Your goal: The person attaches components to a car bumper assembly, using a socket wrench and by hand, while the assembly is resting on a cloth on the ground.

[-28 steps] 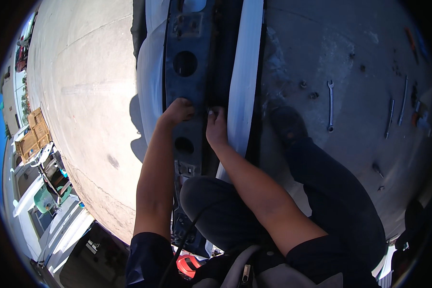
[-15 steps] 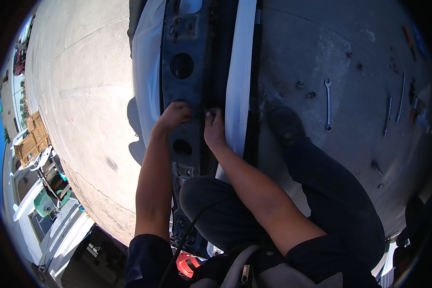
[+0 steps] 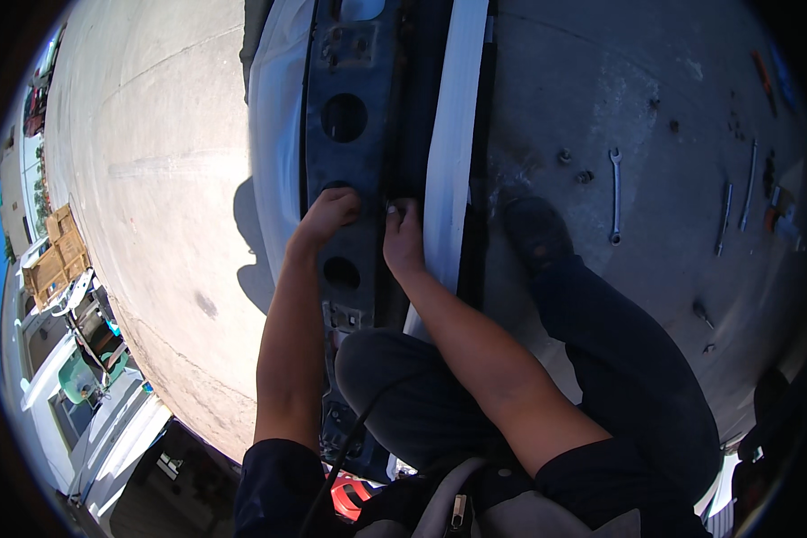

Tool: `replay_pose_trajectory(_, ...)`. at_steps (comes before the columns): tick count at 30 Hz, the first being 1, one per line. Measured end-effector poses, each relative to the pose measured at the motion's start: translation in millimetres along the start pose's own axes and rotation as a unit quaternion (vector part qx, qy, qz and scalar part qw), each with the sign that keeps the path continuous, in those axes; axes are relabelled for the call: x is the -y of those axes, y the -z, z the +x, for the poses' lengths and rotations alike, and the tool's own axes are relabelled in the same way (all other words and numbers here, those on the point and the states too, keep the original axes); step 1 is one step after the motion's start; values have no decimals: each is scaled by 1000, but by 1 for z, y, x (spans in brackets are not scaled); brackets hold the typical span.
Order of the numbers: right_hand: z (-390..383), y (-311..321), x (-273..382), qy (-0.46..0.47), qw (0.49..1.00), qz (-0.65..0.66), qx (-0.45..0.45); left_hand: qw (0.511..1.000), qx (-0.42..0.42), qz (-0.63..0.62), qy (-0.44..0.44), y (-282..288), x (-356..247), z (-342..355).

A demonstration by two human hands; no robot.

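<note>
A long dark metal beam [image 3: 342, 166] with large round holes runs away from me between a white curved panel [image 3: 276, 134] on its left and a white strip [image 3: 448, 152] on its right. My left hand [image 3: 332, 215] is closed over one of the holes, its fingertips hidden in it. In the dark gap between beam and strip, my right hand [image 3: 404, 238] is curled with thumb and fingers close together. Whatever either hand grips is hidden or too small to make out. Below my hands, another round hole [image 3: 342, 273] shows in the beam.
To the right, a combination wrench [image 3: 616, 197] lies on the concrete beside small dark metal pieces [image 3: 585, 177]. Farther right are long thin tools [image 3: 724, 218]. My right shoe [image 3: 538, 231] stands beside the strip. A wooden crate [image 3: 56, 260] stands far left.
The view has shifted slightly, so the beam and strip sit a little farther right. Both hands keep nearly the same places and the same closed shape.
</note>
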State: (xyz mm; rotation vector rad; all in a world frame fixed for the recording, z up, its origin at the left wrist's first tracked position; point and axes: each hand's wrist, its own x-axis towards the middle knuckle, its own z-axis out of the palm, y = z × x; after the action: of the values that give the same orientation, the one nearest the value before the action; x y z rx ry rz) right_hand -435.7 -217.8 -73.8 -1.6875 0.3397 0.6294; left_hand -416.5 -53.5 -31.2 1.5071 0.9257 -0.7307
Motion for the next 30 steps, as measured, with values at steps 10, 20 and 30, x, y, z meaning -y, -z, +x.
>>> replay_pose_trajectory(10,-3,4,9,-22,999,-19,14,995,-29,-98,-4,-10,-4,-8)
replay_pose_trajectory(20,-4,-4,3,0,1000,-8,-11,995,-27,93,-36,-12,-15,-11)
replay_pose_trajectory(30,-2,-7,0,9,999,-32,-38,999,-19,10,-30,-8,-5,-3)
